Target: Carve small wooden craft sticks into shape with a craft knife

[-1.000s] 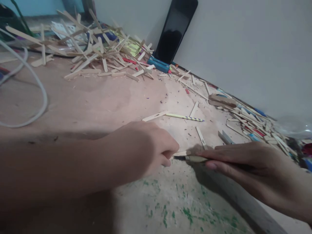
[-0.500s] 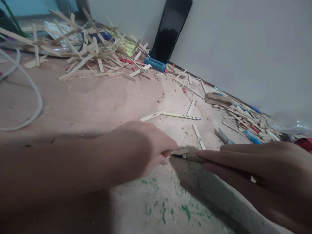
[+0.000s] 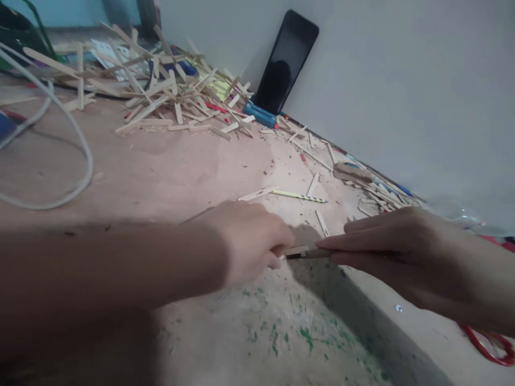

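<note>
My left hand [image 3: 253, 241] is closed in a pinch low over the table, its fingers round one end of a wooden craft stick [image 3: 298, 250]. The stick's other end pokes out to the right, and the gripped end is hidden. My right hand [image 3: 394, 254] holds a slim carving knife [image 3: 317, 253] with a wooden handle, a metal collar and a narrow dark tip. That tip is at the stick, close beside my left fingertips. Just beyond lie a striped pencil [image 3: 300, 197], a slotted craft stick [image 3: 256, 194] and another slotted stick [image 3: 322, 223].
A heap of craft sticks [image 3: 173, 96] spreads at the back left. A phone [image 3: 286, 61] leans on the wall in a blue stand [image 3: 260, 114]. More sticks [image 3: 378, 193] lie along the wall at right. A white cable [image 3: 89, 161] loops at left; a red handle [image 3: 488, 348] is at lower right.
The view has shifted slightly, bringing the red handle into sight. My right hand sits a little higher and further left, knife still at the stick. My left hand keeps its pinch.
</note>
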`<state>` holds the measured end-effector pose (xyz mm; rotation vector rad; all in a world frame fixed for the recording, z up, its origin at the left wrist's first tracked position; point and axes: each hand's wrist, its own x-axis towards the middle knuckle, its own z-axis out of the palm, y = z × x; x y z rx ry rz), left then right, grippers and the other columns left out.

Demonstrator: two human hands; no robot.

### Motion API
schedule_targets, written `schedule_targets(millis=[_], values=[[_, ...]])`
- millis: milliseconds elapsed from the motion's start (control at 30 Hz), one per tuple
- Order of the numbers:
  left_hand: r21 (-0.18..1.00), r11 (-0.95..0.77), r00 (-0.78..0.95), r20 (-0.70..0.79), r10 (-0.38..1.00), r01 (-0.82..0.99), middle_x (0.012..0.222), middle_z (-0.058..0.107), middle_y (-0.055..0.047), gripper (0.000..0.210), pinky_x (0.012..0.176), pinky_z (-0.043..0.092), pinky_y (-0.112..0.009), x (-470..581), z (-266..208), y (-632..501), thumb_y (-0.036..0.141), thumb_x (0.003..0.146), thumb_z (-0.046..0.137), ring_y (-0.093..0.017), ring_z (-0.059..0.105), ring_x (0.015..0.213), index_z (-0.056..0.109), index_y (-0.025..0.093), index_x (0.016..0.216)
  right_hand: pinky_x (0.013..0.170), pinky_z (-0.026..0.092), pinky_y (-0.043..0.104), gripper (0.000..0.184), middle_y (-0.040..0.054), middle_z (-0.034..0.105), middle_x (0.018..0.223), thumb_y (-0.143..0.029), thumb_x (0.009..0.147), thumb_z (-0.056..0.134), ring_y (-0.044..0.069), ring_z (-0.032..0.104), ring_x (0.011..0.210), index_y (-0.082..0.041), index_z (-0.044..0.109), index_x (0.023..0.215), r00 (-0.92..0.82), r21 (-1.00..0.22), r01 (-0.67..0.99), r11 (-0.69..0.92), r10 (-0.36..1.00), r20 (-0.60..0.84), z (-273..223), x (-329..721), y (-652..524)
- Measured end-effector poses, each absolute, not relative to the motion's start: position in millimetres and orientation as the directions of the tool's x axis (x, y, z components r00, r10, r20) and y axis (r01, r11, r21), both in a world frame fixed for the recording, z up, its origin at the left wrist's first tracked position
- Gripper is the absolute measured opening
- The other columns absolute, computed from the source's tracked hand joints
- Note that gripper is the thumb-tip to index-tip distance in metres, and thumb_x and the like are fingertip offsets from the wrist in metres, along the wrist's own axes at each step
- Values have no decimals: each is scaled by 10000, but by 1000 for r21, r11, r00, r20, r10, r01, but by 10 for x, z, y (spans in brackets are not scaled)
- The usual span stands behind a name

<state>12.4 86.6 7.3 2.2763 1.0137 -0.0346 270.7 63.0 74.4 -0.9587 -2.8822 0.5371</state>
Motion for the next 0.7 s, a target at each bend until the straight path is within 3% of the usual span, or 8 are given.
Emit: schedule_targets(millis=[167,300,500,600,700], values=[[549,-485,697,-281,660,681,920,825,10,197,726,358,-371,113,60,864,244,987,851,-214,691,851,766,259,810,510,409,250,325,-36,684,743,-116,1206,631,95,591,541,-266,907,1288,-840,-342,475,810,534,96,621,2890,694],[562,-496,716,-279,640,662,827,782,27,235,676,323,-359,132,58,896,224,958,852,-188,602,740,730,251,758,511,426,233,435,-50,678,762,-84,1172,662,99,618,558,-348,863,1453,-823,-439,480,760,564,75,557,2958,631],[582,-537,752,-211,625,610,737,701,59,292,664,343,-331,175,-57,958,197,948,884,-159,551,672,715,241,714,569,535,232,456,-68,896,963,-156,1175,680,110,769,662,-445,849,1484,-729,-445,563,696,672,129,512,2948,541],[588,-544,761,-207,615,599,649,625,66,351,632,340,-327,168,-56,945,170,924,881,-152,519,602,668,232,652,548,500,220,416,-45,821,908,-215,1235,657,95,743,657,-425,806,1563,-755,-482,533,695,648,98,470,2986,526],[583,-484,718,-272,640,652,671,690,40,335,672,376,-328,118,16,868,133,930,844,-188,640,678,671,231,661,548,479,216,394,-45,714,861,-320,1275,648,94,719,670,-455,752,1630,-767,-541,530,653,641,22,424,3029,511]])
